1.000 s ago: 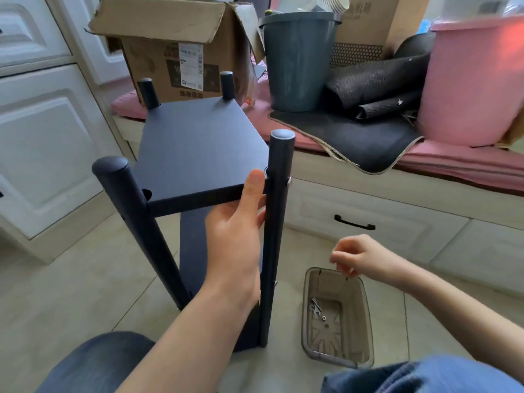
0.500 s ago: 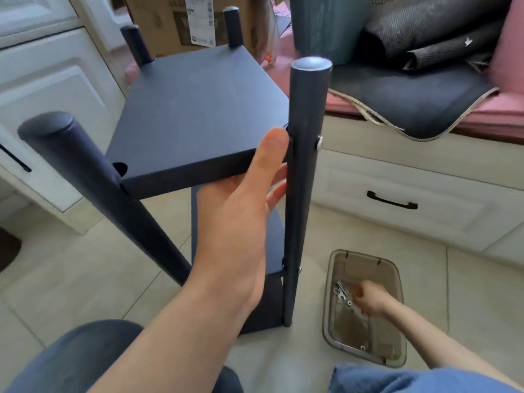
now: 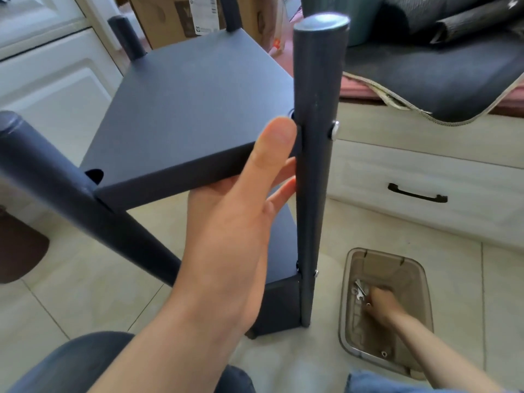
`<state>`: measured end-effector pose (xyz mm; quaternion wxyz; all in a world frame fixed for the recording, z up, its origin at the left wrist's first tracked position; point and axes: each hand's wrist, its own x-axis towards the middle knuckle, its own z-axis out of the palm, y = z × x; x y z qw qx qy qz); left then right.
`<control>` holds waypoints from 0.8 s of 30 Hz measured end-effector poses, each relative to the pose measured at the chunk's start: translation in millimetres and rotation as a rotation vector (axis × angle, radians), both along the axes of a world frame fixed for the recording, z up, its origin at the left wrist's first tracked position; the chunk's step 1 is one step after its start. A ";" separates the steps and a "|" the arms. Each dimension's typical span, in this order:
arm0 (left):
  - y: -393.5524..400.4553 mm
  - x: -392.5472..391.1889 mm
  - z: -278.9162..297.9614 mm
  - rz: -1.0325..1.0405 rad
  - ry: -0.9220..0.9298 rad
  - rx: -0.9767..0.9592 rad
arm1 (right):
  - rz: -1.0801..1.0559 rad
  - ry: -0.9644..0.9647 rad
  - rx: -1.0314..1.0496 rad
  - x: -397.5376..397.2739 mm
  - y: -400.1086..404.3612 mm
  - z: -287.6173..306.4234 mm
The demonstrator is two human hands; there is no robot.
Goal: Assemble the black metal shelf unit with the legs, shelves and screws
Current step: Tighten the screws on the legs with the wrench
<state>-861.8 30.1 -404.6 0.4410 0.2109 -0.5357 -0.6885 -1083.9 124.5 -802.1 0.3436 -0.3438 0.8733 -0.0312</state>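
Observation:
The black shelf unit stands on the tile floor in front of me. Its top shelf (image 3: 192, 109) sits between round black legs, with a lower shelf (image 3: 279, 251) underneath. My left hand (image 3: 241, 217) grips the top shelf's near edge, thumb on top and fingers below, beside the near right leg (image 3: 314, 165). A silver screw (image 3: 335, 131) shows in that leg at shelf height. The near left leg (image 3: 71, 194) leans outward. My right hand (image 3: 381, 304) reaches down into the clear plastic tray (image 3: 425, 279) among loose screws and a small wrench (image 3: 358, 290); its fingers are blurred.
White cabinets with a black drawer handle (image 3: 416, 194) line the right and back. A cardboard box (image 3: 181, 18) and a dark mat (image 3: 439, 75) lie on the pink bench. A brown rug (image 3: 19, 251) is at the left. My knees are at the bottom.
My right hand dropped from above the tray into it and now works among the parts. My head moved closer to the shelf. My left hand kept its grip.

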 end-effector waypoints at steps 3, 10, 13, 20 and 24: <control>-0.7 0.6 -0.3 0.004 0.007 0.003 | -0.003 0.012 -0.048 4.3 3.5 -4.9; -0.3 1.8 -1.4 -0.008 0.009 0.023 | 0.025 0.081 -0.048 10.9 3.5 -1.3; 1.3 2.8 0.7 -0.019 0.022 0.055 | 0.037 0.089 -0.065 8.6 0.8 13.2; 12.6 1.3 7.6 0.060 0.056 0.063 | -0.057 0.134 -0.181 2.0 13.8 60.8; 16.1 8.0 10.6 0.063 0.058 0.082 | -0.187 0.156 -0.366 -4.1 9.6 110.6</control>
